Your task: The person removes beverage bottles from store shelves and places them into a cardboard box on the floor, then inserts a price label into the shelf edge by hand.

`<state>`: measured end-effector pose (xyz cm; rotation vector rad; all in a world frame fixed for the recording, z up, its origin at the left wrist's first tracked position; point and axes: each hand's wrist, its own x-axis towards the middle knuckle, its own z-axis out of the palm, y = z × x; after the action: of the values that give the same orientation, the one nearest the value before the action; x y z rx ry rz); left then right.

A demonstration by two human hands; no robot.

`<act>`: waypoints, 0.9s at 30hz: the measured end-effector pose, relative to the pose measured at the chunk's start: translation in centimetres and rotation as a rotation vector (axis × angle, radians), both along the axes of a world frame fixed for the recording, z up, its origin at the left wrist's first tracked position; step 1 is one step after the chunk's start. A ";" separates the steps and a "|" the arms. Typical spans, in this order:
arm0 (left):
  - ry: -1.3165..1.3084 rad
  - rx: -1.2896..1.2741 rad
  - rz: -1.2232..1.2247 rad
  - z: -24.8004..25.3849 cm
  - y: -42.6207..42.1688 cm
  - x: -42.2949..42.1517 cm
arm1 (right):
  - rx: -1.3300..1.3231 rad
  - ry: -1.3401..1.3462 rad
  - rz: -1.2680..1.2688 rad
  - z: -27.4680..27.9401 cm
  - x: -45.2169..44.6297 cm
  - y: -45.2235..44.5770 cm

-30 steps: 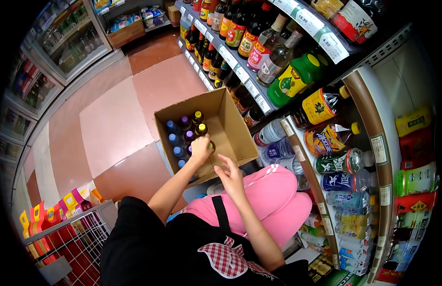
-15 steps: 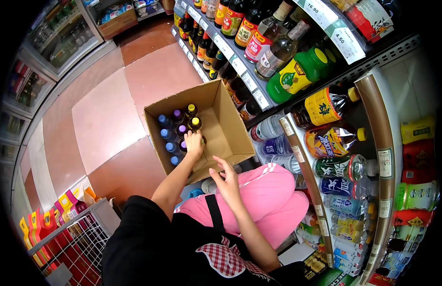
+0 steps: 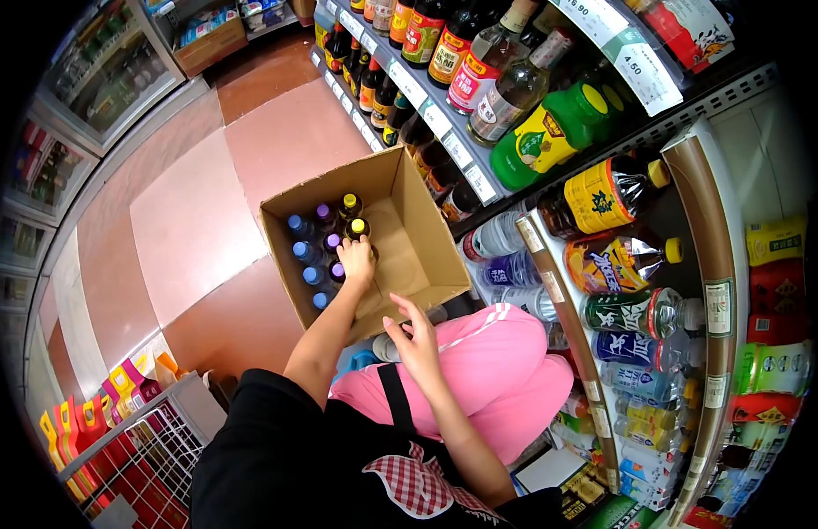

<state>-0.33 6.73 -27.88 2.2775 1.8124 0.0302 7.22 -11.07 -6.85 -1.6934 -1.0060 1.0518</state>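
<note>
My left hand [image 3: 357, 261] reaches down into an open cardboard box [image 3: 426, 231], its fingers closed around the top of a bottle whose cap they hide. Beside it stand two bottles with yellow caps, a near yellow-capped bottle [image 3: 358, 227] and a farther yellow-capped bottle [image 3: 350, 202]. A row of purple-capped bottles [image 3: 333, 241] and a row of blue-capped bottles [image 3: 303, 250] fill the left side of the box. Outside the box's near edge, my right hand [image 3: 415, 339] hovers above my pink-clad knee [image 3: 488, 353], fingers apart and holding nothing.
Shelves on the right hold sauce bottles [image 3: 453, 55], a green jug [image 3: 545, 141] and large drink bottles [image 3: 594, 198]. A wire cart [image 3: 153, 450] with bright packages stands at lower left. Glass-door coolers [image 3: 109, 66] line the far left, across the tiled floor [image 3: 188, 212].
Hardly anything differs. The view has shifted slightly, and my left hand stays at the same bottle in the box. My right hand keeps its place, with its fingers slightly more bent.
</note>
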 end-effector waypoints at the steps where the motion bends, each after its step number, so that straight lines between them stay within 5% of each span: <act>1: 0.010 -0.006 -0.008 0.3 -0.1 -0.1 | -0.001 0.003 0.001 0.1 0.0 0.0; 17: -0.058 0.066 -0.031 3.8 -1.0 -1.0 | 0.062 -0.009 0.003 1.1 -0.6 -0.1; 27: -0.700 0.380 -0.100 20.6 -3.4 0.9 | 0.221 -0.011 -0.128 7.7 1.0 -0.7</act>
<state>0.56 3.34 -7.27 2.1648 1.3912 1.0865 8.20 -11.80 0.81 -1.5620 -0.9692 0.8184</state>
